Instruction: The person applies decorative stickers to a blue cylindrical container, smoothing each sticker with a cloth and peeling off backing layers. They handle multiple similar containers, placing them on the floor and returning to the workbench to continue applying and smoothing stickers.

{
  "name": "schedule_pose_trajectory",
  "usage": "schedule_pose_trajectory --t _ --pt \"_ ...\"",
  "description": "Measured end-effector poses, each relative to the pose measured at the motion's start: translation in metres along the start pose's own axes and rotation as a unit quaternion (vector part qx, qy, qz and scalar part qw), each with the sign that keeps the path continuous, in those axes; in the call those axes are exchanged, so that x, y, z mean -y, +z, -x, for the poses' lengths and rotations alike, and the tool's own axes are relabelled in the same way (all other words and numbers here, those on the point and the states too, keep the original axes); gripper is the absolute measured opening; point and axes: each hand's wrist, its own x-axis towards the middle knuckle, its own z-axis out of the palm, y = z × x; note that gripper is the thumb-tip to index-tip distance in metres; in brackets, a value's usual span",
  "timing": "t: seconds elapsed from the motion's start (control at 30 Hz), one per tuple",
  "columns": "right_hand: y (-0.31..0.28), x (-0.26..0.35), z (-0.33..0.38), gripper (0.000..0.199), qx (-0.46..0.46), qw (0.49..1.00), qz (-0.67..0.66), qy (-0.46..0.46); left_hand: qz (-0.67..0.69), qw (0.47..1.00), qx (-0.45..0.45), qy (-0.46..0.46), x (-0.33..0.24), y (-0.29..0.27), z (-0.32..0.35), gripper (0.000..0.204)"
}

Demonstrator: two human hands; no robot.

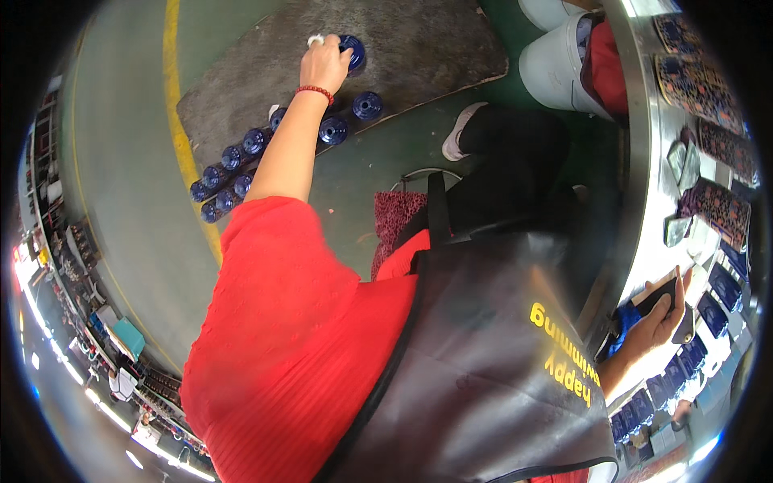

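My left hand (324,63) reaches down to the floor and grips a blue round spool (353,53) that stands on a grey mat (419,48). A red bead bracelet sits on that wrist. Several more blue spools (241,157) stand in a row along the mat's edge, next to my forearm. My right hand (656,322) stays up at the metal workbench (644,161) and holds a dark flat rectangular piece (656,295). I wear a red top and a dark apron.
Patterned dark flat packs (708,80) and blue ones (708,314) lie on the workbench. White buckets (555,68) stand under it. A yellow line (181,145) runs along the green floor. My leg in black and a white shoe (459,133) rest near a stool (398,213).
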Motion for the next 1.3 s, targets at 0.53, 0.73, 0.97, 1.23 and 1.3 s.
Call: schedule_pose_trajectory --t 0.53,0.73,0.97,1.23,1.3 --pt "0.018 0.014 -0.029 0.036 -0.008 0.994 0.104 -0.03 -0.056 0.977 0.163 -0.122 0.065 0.159 0.03 0.045" --pt "-0.018 0.013 -0.032 0.028 -0.083 0.99 0.112 -0.022 -0.075 0.974 0.162 -0.137 0.063 0.151 0.015 0.055" --pt "-0.074 0.007 -0.027 0.039 -0.147 0.983 0.109 0.03 0.054 0.995 0.089 -0.01 -0.031 0.14 0.04 0.054" --pt "-0.039 -0.01 -0.027 0.044 -0.01 0.946 0.32 -0.054 0.264 0.947 0.141 0.118 -0.142 0.11 0.119 0.036" --pt "-0.034 -0.014 -0.03 0.043 -0.005 0.938 0.342 -0.057 0.301 0.932 0.17 0.113 -0.15 0.096 0.134 0.034"
